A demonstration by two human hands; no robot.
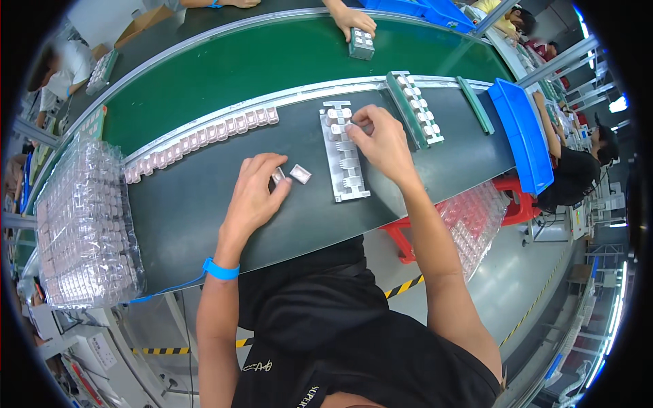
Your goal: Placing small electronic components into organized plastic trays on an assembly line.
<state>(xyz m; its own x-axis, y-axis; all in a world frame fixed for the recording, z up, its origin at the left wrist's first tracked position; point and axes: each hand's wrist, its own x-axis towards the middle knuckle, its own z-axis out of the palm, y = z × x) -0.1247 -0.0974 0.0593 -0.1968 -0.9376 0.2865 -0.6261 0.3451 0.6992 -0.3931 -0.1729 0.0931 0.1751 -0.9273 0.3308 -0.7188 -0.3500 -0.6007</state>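
On the dark green bench mat, a long pale fixture (350, 178) with several slots lies in front of me. Small white pieces (338, 115) sit in its far slots; the near slots show bare prongs. My right hand (384, 143) has thumb and fingers pinched at a white piece (339, 128) in the fixture's second slot. To the left, my left hand (253, 194) is curled around a small pinkish case (277, 175), partly hidden by the fingers. Another pinkish case (300, 174) lies on the mat beside that thumb.
A row of pinkish cases (204, 136) lines the bench's far edge. Stacked clear blister trays (88, 224) stand at left. A filled green fixture (415, 109), a green bar (476, 105) and a blue bin (520, 136) are at right. Across the green belt, another person's hand (354, 22) grips a block.
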